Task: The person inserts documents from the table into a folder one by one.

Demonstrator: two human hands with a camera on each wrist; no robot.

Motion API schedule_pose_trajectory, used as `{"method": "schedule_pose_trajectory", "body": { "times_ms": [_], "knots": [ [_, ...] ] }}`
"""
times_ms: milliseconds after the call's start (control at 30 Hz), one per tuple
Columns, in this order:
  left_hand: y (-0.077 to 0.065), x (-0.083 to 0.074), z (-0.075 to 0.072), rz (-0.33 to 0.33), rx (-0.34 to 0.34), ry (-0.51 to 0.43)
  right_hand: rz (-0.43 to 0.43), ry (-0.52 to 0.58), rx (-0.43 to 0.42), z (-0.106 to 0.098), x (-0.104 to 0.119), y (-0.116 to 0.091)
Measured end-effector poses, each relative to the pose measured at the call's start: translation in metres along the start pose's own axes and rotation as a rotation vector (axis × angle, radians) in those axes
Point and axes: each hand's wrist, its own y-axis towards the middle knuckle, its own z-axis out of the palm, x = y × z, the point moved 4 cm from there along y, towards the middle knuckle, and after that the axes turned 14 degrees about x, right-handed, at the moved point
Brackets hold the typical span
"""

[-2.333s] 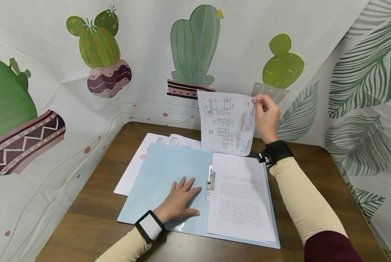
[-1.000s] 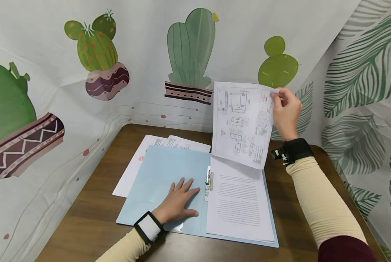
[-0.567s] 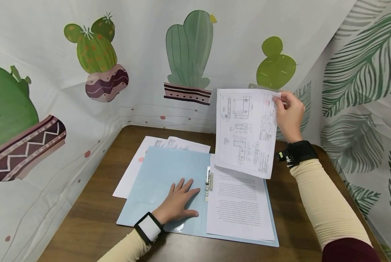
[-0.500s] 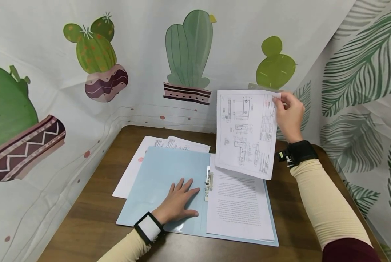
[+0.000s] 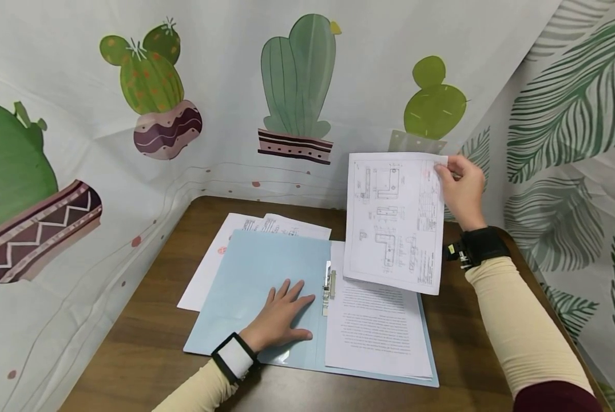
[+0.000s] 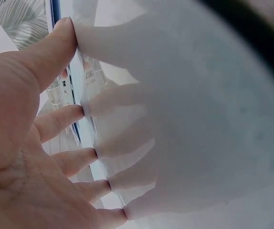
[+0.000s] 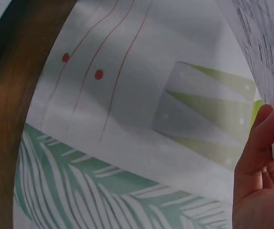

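A dark brown wood-grain table [image 5: 132, 337] with rounded far corners stands close to a creased white cloth backdrop [image 5: 225, 74], which runs along its far and left edges and is printed with thin wavy lines and reddish dots. Beyond the far edge it shows an orange-spotted cactus [image 5: 151, 86] near the left corner, a tall ribbed cactus [image 5: 299, 80] at the middle and a lime-green cactus [image 5: 435, 111] toward the right corner, with a larger cactus [image 5: 14, 149] past the left edge. Green and grey leaf prints [image 5: 559, 229] cover the white surface past the right edge, under soft light that shades the creases faintly.
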Motion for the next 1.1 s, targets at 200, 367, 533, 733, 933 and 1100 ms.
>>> {"method": "schedule_pose_trajectory", "body": {
  "times_ms": [200,367,533,733,933,1100],
  "knots": [
    [0.001,0.001,0.000,0.000,0.002,0.004,0.068,0.024,0.059,-0.005,-0.018,-0.009],
    [0.002,0.001,0.001,-0.002,0.001,0.011,0.141,0.077,0.111,-0.007,-0.035,-0.019],
    [0.003,0.001,0.001,-0.005,0.000,0.009,0.187,0.121,0.152,-0.009,-0.051,-0.030],
    [0.004,0.003,0.002,-0.012,0.003,0.014,0.250,0.195,0.236,-0.007,-0.072,-0.048],
    [0.005,0.004,0.001,-0.010,0.007,0.014,0.346,0.218,0.303,-0.005,-0.093,-0.069],
    [0.006,0.003,0.001,-0.003,0.010,0.005,0.390,0.239,0.333,-0.009,-0.103,-0.080]
  ]
}}
